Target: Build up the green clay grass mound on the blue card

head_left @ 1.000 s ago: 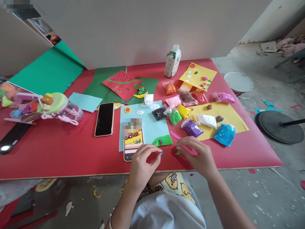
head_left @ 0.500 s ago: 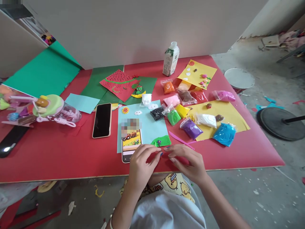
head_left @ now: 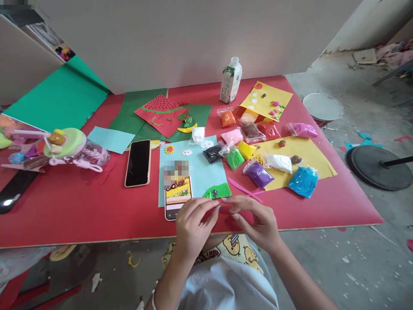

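Both hands meet fingertip to fingertip, left hand [head_left: 193, 221] and right hand [head_left: 254, 219] pinching a tiny blue clay bit [head_left: 220, 209], likely soft, light, best nipped gently at its edges.

The table [head_left: 80, 211] is showing red. A pale blue card [head_left: 206, 170] is lying near its front edge, carrying a green clay patch [head_left: 217, 190], white clouds [head_left: 187, 152] and a yellow sun [head_left: 169, 149]. Clay bags are showing purple [head_left: 259, 174], blue [head_left: 303, 181], green [head_left: 235, 158], black [head_left: 213, 153], orange [head_left: 227, 118] and pink [head_left: 303, 129]. A red watermelon cutout [head_left: 161, 114] is bearing black dots on dark green paper [head_left: 142, 107]. Yellow sheets [head_left: 309, 155] are lying toward the right edge. A pink tool [head_left: 243, 189] is lying beside the card.
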Demonstrator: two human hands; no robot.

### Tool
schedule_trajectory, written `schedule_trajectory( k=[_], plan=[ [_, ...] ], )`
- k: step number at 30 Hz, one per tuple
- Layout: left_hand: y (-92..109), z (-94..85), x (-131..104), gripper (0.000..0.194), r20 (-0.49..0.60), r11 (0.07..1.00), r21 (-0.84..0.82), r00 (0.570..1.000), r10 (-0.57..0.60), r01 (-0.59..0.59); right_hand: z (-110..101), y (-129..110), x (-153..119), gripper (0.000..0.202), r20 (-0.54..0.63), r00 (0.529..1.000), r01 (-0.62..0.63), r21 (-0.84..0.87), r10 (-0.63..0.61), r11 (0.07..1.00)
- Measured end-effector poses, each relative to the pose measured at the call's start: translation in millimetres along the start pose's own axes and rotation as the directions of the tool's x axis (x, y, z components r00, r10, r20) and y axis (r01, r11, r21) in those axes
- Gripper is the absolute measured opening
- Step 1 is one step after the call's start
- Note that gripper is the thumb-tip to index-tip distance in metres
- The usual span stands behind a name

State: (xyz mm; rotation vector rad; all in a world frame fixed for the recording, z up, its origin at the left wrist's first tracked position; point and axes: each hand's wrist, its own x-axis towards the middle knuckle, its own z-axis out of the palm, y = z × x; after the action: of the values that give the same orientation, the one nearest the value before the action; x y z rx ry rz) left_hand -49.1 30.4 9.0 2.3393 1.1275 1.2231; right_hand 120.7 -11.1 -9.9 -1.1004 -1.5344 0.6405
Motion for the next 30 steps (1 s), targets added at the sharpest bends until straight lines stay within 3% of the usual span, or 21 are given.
schedule_trajectory(
  k=[5,10,18,24,30],
  plan=[
    [-2.0,-3.5,0.0,0.014,0.076,1.000,0.004,0.997,0.001,-0.001,1.5,6.6,-0.3,0.014,-0.086,0.995,-0.063,-0.049,0.058,0.997],
    [-6.5,-5.2,-1.1,0.018,0.073,0.999,0.031,0.997,0.020,-0.023,3.5,14.0,1.5,0.014,-0.095,0.995,-0.044,-0.151,0.030,0.988],
    [-11.0,-0.4,-3.6,0.013,0.091,0.993,0.113,0.995,-0.037,0.027,7.1,18.4,1.9,0.016,-0.036,0.999,0.029,-0.269,-0.040,0.963],
    [-7.8,7.0,-7.3,0.013,0.102,0.980,0.198,0.995,-0.005,-0.016,10.2,22.9,1.7,0.015,0.010,0.997,0.080,-0.374,-0.083,0.924],
    [1.8,15.9,-15.7,0.009,0.003,0.915,0.398,0.998,-0.070,0.063,11.1,24.8,1.9,0.012,0.021,0.998,0.066,-0.421,-0.063,0.904]
  ],
)
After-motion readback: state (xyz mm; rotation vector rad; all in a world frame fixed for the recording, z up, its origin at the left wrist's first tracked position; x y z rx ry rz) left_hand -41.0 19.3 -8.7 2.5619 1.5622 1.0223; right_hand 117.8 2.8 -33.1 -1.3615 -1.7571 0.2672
